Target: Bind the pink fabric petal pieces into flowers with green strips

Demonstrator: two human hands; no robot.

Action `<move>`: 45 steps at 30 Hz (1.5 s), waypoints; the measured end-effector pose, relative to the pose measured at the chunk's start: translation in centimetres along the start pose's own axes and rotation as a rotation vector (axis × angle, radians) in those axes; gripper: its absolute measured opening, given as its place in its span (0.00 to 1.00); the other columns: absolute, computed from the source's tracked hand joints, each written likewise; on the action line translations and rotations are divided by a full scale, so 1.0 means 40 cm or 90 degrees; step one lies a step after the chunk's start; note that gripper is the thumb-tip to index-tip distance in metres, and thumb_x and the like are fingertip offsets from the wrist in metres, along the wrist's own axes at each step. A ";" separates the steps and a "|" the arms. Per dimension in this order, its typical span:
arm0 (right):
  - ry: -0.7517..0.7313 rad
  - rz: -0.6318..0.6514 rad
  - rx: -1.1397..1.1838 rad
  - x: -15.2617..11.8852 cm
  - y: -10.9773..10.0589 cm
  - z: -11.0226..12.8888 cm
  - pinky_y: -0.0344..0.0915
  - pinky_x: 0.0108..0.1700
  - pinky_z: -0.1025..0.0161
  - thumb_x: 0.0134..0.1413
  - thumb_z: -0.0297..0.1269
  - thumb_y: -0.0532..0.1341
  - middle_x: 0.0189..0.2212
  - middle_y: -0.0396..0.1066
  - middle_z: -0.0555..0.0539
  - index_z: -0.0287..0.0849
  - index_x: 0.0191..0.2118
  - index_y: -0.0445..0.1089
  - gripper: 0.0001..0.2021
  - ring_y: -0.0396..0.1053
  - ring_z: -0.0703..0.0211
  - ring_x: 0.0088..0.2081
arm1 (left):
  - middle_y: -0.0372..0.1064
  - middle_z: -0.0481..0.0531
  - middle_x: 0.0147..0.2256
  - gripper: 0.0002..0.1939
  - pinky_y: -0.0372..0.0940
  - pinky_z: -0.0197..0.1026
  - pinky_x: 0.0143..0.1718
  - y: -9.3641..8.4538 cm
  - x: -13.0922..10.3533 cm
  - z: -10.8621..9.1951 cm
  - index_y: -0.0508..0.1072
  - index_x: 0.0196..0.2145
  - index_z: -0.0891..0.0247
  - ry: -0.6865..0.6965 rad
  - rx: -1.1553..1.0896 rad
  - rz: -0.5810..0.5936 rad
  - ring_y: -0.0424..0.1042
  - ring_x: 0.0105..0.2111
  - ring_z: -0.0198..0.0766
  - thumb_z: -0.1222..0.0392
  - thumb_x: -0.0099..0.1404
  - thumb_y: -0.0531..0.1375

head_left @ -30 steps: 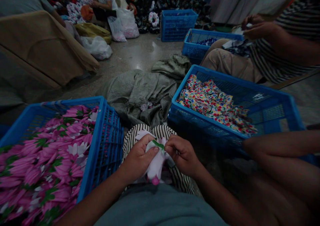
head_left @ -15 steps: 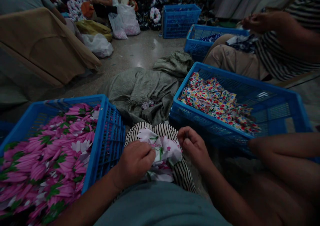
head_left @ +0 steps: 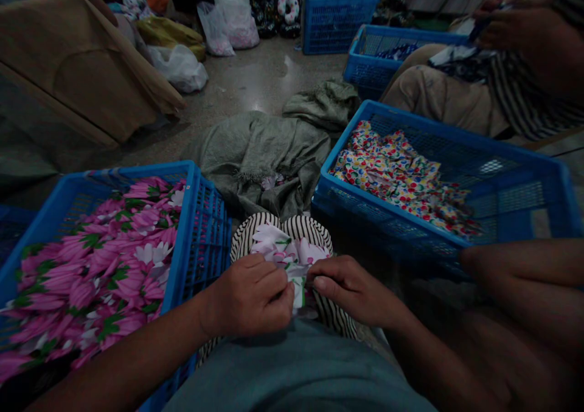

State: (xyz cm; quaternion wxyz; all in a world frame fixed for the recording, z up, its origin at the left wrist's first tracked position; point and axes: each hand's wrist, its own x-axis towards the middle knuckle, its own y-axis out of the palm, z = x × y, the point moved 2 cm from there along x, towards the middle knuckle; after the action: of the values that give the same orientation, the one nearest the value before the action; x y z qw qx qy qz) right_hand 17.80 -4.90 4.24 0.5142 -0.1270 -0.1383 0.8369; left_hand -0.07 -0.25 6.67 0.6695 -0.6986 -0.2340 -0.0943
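Note:
In my lap, over black-and-white striped cloth [head_left: 314, 226], lie white fabric pieces [head_left: 271, 241] with pink and green print, cut in petal shapes. My left hand [head_left: 258, 293] is closed on one white and green fabric piece [head_left: 297, 285], its fingers curled around the near edge. Close by on the right, my right hand [head_left: 349, 287] is pinched, thumb against forefinger, at the edge of that piece. What sits between those fingertips is too small and dark to make out.
To the left stands a blue crate [head_left: 194, 184] of pink petal-shaped fabric pieces [head_left: 95, 254]. At right, another blue crate [head_left: 460, 135] holds colourful printed fabric [head_left: 392, 174]. A grey-green sack [head_left: 264, 144] lies ahead on the floor. A co-worker's knee [head_left: 483, 257] is close at right.
My right hand has moved left and slightly down, from apart to beside the fabric in my left hand. My left hand has shifted a little right. The view has tilted slightly downward.

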 end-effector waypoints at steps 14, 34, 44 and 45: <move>0.053 0.010 0.148 0.000 0.014 -0.018 0.48 0.22 0.68 0.57 0.45 0.50 0.16 0.51 0.54 0.39 0.20 0.62 0.20 0.50 0.67 0.20 | 0.65 0.45 0.18 0.09 0.50 0.40 0.20 0.002 -0.001 -0.006 0.64 0.20 0.62 0.039 -0.025 -0.008 0.58 0.19 0.32 0.71 0.55 0.56; 0.120 -0.345 0.469 0.023 0.072 -0.061 0.50 0.20 0.72 0.41 0.36 0.63 0.23 0.60 0.54 0.41 0.31 0.64 0.10 0.53 0.69 0.20 | 0.67 0.47 0.25 0.08 0.61 0.32 0.23 0.093 0.000 -0.009 0.67 0.34 0.65 -0.945 -1.100 -0.132 0.65 0.21 0.30 0.63 0.54 0.60; 0.193 -0.400 0.717 0.036 0.086 -0.078 0.54 0.21 0.71 0.39 0.41 0.66 0.18 0.62 0.54 0.39 0.23 0.64 0.12 0.56 0.69 0.18 | 0.70 0.51 0.27 0.09 0.63 0.35 0.29 0.092 -0.013 -0.006 0.70 0.33 0.68 -0.889 -1.209 -0.059 0.69 0.26 0.34 0.63 0.52 0.62; 0.196 -0.408 0.734 0.037 0.085 -0.077 0.54 0.21 0.71 0.38 0.41 0.66 0.17 0.62 0.54 0.39 0.23 0.64 0.12 0.57 0.69 0.18 | 0.69 0.50 0.26 0.08 0.62 0.34 0.27 0.089 -0.019 -0.002 0.70 0.31 0.68 -0.903 -1.219 -0.053 0.68 0.24 0.33 0.63 0.52 0.62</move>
State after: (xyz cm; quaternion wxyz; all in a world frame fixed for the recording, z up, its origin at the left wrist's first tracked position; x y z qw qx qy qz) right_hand 15.45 -4.74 0.06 0.7365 0.0972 0.3740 0.5552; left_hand 0.89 -0.47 3.15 -0.4061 -0.8023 -0.4091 0.1551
